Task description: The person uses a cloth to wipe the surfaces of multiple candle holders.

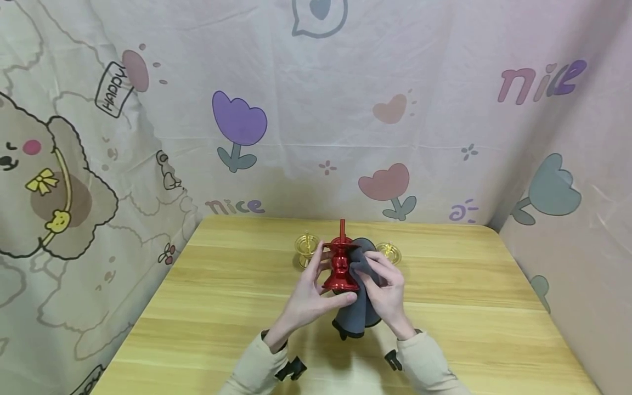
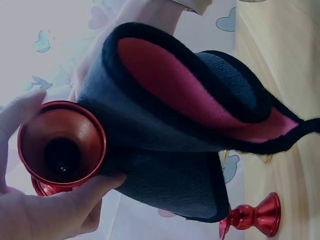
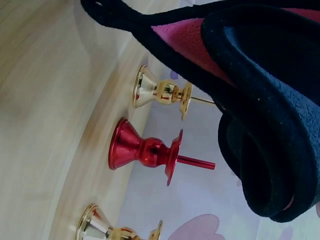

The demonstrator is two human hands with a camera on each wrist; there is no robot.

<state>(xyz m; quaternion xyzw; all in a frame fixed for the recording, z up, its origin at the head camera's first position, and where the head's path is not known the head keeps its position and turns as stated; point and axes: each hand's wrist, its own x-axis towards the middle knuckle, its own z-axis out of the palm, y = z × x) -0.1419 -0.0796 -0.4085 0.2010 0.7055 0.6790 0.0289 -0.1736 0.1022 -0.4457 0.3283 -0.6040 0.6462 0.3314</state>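
My left hand (image 1: pixel 305 300) holds a shiny red candlestick (image 1: pixel 339 269) upright above the table, fingers behind it and thumb below near its flared base. In the left wrist view the hollow underside of the candlestick (image 2: pixel 62 142) faces the camera. A thin red tube rises from its dish. My right hand (image 1: pixel 387 289) pinches a dark grey cloth (image 1: pixel 362 307) against the right side of the candlestick. The cloth hangs in folds; its black edging and pink inner side show in the left wrist view.
A second red candlestick (image 3: pixel 145 152) stands behind the held one, mostly hidden in the head view. Gold candlesticks flank it, one at left (image 1: pixel 307 247) and one at right (image 1: pixel 389 253). The wooden table (image 1: pixel 217 296) meets a printed fabric backdrop (image 1: pixel 316 109) at its far edge.
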